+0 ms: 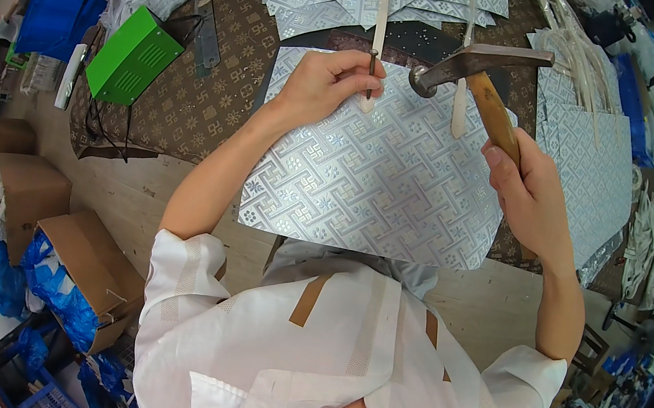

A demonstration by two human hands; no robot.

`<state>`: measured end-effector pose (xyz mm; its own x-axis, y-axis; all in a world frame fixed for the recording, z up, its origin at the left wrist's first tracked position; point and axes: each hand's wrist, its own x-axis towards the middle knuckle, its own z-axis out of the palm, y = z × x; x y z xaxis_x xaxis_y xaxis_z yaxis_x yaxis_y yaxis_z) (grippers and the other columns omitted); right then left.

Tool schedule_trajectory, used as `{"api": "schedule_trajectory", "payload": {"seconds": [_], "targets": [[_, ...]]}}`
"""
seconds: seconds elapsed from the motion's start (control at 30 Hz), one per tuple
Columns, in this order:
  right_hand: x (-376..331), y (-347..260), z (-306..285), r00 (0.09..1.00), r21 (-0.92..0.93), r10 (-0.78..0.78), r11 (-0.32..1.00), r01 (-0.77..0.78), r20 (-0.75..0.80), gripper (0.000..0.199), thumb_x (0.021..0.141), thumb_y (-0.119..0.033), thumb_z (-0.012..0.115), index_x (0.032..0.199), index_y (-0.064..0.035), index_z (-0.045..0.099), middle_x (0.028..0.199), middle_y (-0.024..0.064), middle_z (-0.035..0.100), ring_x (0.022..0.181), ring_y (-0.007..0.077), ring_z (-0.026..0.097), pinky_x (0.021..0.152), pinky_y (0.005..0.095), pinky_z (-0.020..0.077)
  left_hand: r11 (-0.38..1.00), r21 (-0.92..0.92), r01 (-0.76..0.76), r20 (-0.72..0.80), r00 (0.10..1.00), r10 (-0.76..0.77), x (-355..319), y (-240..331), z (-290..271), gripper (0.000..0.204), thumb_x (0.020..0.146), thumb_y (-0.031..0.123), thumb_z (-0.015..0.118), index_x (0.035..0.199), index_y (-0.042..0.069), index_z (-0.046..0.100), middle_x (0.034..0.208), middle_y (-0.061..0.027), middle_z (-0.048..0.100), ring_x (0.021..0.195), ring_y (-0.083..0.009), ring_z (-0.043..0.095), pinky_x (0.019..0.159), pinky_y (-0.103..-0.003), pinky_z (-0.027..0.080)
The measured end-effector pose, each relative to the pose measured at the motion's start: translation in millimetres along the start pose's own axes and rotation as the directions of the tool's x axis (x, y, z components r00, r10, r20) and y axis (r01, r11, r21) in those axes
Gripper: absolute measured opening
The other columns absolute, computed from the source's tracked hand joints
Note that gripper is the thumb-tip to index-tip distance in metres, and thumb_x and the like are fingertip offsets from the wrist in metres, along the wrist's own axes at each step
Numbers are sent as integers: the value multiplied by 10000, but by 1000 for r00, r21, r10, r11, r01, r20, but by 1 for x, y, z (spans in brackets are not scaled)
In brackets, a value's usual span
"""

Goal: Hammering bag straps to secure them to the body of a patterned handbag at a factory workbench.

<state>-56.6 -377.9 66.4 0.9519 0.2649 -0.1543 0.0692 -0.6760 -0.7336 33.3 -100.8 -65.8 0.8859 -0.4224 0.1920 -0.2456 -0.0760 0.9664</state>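
The person wore a loose white shirt (pixel 308 350), its thin cloth marked by pale textured bands (pixel 367 317) running lengthwise. Slim brown strips (pixel 309 301) slanted on both sides of the front. The left sleeve (pixel 178 271) and right sleeve (pixel 523 378) were wide and ended near the elbows. The left hand (pixel 322 86) and right hand (pixel 534 183) were bare. The neckline (pixel 291 385) lay open. Rumpled grey cloth (pixel 352 263) beyond the shirt was perhaps trousers, little of it showing.
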Motion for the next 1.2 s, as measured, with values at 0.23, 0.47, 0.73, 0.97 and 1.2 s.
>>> {"api": "schedule_trajectory", "payload": {"seconds": [0.23, 0.47, 0.73, 0.97, 1.2], "targets": [[13, -19, -4, 994, -10, -108, 994, 108, -21, 153, 997, -194, 521, 1016, -57, 586, 647, -43, 466, 508, 26, 389, 459, 201, 317, 997, 70, -36, 3, 999, 36, -3, -4, -3, 132, 901, 65, 662, 1002, -18, 682, 836, -64, 722, 779, -85, 674, 707, -224, 538], [13, -53, -43, 944, 185, -161, 958, 220, -289, 192, 989, -225, 519, 1039, -55, 594, 692, 34, 601, 609, 181, 598, 550, 324, 456, 981, 175, -81, 6, 997, 81, -10, 0, -5, 89, 893, 48, 662, 944, -18, 694, 823, -51, 714, 756, -73, 645, 698, -215, 516], [-12, 19, -12, 991, 110, 108, 989, -100, -72, 191, 1003, -247, 526, 990, -57, 549, 628, -44, 437, 486, 40, 366, 447, 199, 327, 992, 126, -32, -1, 999, 32, 1, 6, -2, 92, 869, 33, 689, 942, -22, 699, 818, -52, 708, 747, -99, 656, 691, -226, 526], [-47, 61, -27, 923, 410, 342, 878, -247, -176, 226, 1017, -289, 514, 1028, -65, 536, 622, -65, 388, 461, -4, 286, 383, 177, 243, 975, -220, 16, -32, 999, -24, 66, 29, 42, 109, 888, 42, 674, 962, -38, 664, 846, -68, 695, 794, -128, 679, 708, -252, 552], [-58, 78, -32, 939, 462, 307, 862, -206, -154, 197, 1020, -260, 512, 1022, -65, 540, 627, -66, 393, 465, -2, 292, 390, 178, 249, 974, -212, 78, 234, 972, -27, 103, 2, 95, 133, 938, 44, 607, 1043, -38, 615, 901, -76, 692, 840, -129, 678, 753, -255, 553]]}}
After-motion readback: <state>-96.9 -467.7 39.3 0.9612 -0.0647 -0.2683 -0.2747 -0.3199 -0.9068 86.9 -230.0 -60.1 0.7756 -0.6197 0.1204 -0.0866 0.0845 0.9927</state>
